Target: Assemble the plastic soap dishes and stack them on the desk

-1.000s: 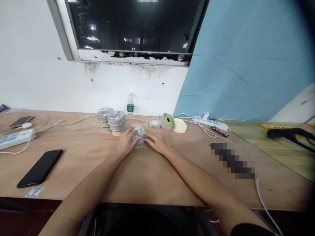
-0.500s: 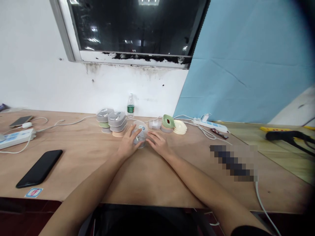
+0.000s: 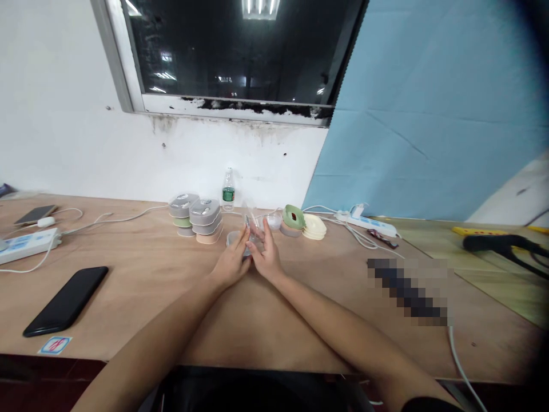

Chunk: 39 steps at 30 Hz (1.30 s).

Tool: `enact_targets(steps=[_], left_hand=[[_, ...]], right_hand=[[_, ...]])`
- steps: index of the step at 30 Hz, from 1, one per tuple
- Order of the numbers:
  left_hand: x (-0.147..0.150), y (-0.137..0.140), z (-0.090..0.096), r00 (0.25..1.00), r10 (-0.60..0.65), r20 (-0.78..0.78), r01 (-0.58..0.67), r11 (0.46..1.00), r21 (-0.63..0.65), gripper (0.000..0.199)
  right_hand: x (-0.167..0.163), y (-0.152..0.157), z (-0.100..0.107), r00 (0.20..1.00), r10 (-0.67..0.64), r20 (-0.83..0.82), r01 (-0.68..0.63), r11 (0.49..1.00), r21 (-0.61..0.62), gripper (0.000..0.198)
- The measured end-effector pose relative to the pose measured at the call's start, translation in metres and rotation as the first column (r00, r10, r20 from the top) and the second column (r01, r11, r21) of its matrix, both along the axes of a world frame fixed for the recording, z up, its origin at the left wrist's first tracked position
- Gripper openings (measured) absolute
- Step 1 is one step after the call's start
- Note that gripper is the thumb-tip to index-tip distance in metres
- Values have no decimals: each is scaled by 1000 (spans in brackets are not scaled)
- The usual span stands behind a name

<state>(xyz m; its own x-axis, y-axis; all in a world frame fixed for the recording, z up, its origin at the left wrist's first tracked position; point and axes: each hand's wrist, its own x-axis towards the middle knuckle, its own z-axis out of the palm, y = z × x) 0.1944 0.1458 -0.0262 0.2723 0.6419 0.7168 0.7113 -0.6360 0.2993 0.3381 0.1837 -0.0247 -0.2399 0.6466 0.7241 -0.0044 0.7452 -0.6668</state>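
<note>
Over the middle of the table a clear plastic lid [image 3: 249, 210] stands steeply tilted between my two hands. My left hand [image 3: 229, 264] has its fingers pressed together at the lid's left side. From the right, my right hand [image 3: 267, 256] holds the lid with fingers pointing up and thumb toward the left hand; the exact contact is partly hidden. Below and behind the left fingers rests a small greyish see-through container [image 3: 233, 238], partly covered by that hand. Just right of the hands sits another clear container piece [image 3: 273, 221].
Stacked lidded boxes [image 3: 205, 213] stand left, near a water bottle [image 3: 229, 191]. A green frame piece [image 3: 293, 217] and cream lids [image 3: 314, 226] lie right. A black phone [image 3: 66, 300], power strips [image 3: 369, 222] and white cables lie around the table.
The clear lid has come up off the container and now stands tilted between the hands. My right hand has turned upward, and the left fingers have closed together.
</note>
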Motion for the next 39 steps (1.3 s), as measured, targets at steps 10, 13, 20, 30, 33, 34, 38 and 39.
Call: enact_targets(steps=[10,13,20,30,33,34,38,39], left_hand=[[-8,3,-9,911,159,-380,-283,911,-300,63],[-10,4,-9,905,126,-406,-277,899,-338,61],[-14,3,-12,919,78,-386,-219,915,-338,53],[-15,8,-18,945,62,-322,-167,937,-307,51],[-16,8,-17,944,56,-326,-168,931,-325,52],[-16,8,-17,943,52,-330,-167,929,-329,53],[-17,8,-17,939,38,-341,-157,931,-331,54],[-17,8,-17,939,36,-342,-155,932,-328,54]], right_hand=[[24,91,44,583,-572,577,355,818,452,34],[29,114,50,294,-607,738,339,789,513,37],[35,128,32,124,-554,823,360,798,483,37],[40,136,27,239,-523,818,391,823,412,37],[42,137,27,237,-523,819,369,828,422,34],[43,138,27,245,-510,825,359,838,411,31],[47,144,25,327,-452,830,342,875,342,26],[47,145,25,343,-444,828,338,880,332,26]])
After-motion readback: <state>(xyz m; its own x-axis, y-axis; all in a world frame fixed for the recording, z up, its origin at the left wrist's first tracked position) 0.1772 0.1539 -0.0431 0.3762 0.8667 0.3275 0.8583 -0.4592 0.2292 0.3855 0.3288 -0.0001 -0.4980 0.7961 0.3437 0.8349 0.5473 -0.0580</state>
